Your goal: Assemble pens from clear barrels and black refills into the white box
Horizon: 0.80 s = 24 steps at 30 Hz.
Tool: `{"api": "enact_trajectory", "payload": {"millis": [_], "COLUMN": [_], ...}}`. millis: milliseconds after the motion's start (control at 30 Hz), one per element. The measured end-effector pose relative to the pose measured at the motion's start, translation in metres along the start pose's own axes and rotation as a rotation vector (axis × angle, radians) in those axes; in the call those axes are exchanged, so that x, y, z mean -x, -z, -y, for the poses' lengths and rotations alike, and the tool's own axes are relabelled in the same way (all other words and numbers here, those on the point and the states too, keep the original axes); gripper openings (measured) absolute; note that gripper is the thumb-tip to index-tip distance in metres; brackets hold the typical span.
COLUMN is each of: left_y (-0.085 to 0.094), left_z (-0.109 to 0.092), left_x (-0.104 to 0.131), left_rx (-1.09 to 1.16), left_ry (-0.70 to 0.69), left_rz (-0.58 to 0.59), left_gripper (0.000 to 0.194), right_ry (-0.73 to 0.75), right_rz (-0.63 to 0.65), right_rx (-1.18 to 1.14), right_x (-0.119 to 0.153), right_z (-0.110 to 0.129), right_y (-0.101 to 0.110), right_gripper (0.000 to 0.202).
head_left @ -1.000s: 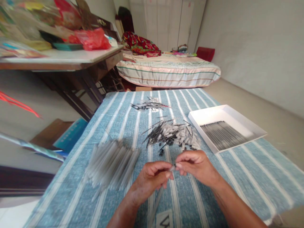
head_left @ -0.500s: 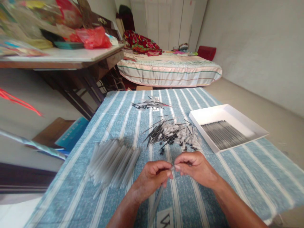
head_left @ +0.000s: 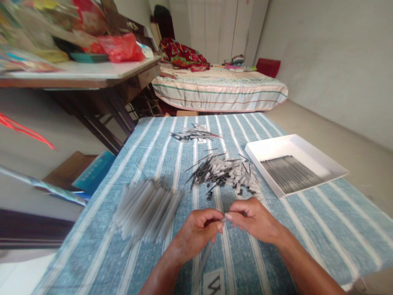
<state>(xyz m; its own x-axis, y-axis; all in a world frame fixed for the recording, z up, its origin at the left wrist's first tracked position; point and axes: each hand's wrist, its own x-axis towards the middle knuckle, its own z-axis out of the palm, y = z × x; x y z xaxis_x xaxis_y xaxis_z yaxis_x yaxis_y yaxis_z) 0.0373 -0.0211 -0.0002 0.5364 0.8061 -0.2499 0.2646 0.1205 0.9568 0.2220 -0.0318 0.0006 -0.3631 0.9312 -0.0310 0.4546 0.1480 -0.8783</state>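
In the head view, low in the middle, pinching the top end of a long gray tube [head_left: 202, 267] with left hand [head_left: 198, 231] and right hand [head_left: 254, 220]. Slanting up and a bit right from the bottom edge. Now hiding the dark bit seen at the fingertips before.

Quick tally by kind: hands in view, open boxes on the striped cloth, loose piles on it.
Hands: 2 (left hand, right hand)
Open boxes: 1 (white box)
Loose piles: 3 (grey tubes, mixed parts, far pile)
Total: 6
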Motion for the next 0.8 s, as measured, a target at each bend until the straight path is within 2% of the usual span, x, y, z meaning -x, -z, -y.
{"api": "enact_trajectory", "payload": {"millis": [133,333,400,500,700,800], "left_y": [0.0001,0.0014,0.0012,0.0009,0.0006,0.0005], "left_z": [0.0045,0.0030,0.0022,0.0012,0.0016,0.0040], "left_x": [-0.0005,-0.0003,-0.0001,0.0001,0.0000,-0.0005], "left_rx": [0.018,0.002,0.006,0.019,-0.011,-0.010], "left_ry": [-0.008,0.009,0.009,0.012,0.004,-0.005], "left_rz": [-0.008,-0.023,-0.021,-0.034,-0.028,-0.020], "left_gripper": [0.016,0.015,0.016,0.016,0.014,0.015], "right_ry": [-0.054,-0.024,-0.013,-0.026,-0.020,-0.008], "right_rz": [-0.013,-0.012,-0.012,-0.052,-0.036,-0.067], "right_rx": [-0.036,-0.191,-0.146,-0.028,-0.110,-0.030], "right_x": [-0.0002,0.0013,0.0010,-0.0002,0.0000,0.0003], "right_z": [-0.0053,-0.0091,-0.0068,-0.0038,-0.0047,-0.0053], "right_y": [-0.0024,-0.0012,-0.0019,-0.0031,-0.0045,-0.0051], "right_gripper": [0.041,0.021,0.023,0.038,0.023,0.038]}}
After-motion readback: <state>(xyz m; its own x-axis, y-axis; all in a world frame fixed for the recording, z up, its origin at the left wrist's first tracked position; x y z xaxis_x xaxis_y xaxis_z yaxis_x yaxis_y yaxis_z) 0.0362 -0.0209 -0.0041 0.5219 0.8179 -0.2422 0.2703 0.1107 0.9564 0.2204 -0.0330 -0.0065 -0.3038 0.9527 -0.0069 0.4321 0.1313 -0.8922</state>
